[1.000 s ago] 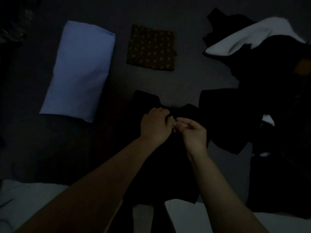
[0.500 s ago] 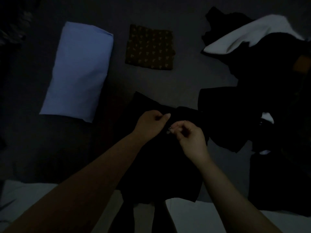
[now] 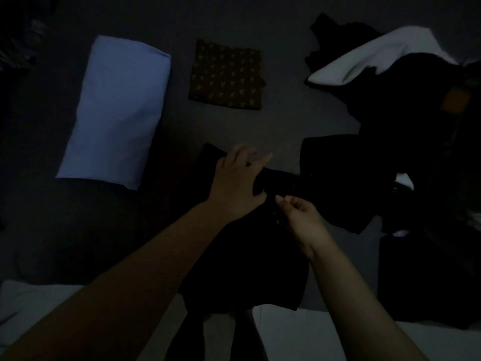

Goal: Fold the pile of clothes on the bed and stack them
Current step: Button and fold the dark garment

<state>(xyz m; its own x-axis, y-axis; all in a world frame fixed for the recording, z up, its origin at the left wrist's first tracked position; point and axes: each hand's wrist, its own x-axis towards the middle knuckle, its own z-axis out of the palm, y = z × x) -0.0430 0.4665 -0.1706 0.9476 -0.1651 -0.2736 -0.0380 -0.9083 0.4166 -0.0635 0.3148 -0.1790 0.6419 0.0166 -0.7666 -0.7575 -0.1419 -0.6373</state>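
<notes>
Very dim throughout, so much left uncertain. At ten o'clock, a pale blue folded cloth (image 3: 114, 110) lying flat on the bed (image 3: 286, 121), apparently finished and set aside. Just right of it, toward twelve o'clock, a small dark square with an orange print (image 3: 227, 75), also folded, lying apart from the blue piece rather than on top of it; judging from that, two pieces folded but no stack begun. At centre, a black garment (image 3: 244, 261) spread toward six o'clock, looking like the piece in hand, partly flattened and not yet folded to a tidy shape. Left hand (image 3: 235, 182) resting palm down on the garment's upper edge, fingers spread and loose, gripping nothing visible. Right hand (image 3: 299, 218) just beside it at the same edge, fingers curled inward as if pinching the fabric or something small on it; too dark to tell whether anything is truly held. From one to four o'clock, the unfolded pile (image 3: 406, 142): black clothes heaped together with a white piece (image 3: 377, 61) lying across the top. Clearly most of the work left there. At three o'clock, a tan patch (image 3: 456, 100) on one dark item, possibly a label; no writing or brand legible anywhere.
</notes>
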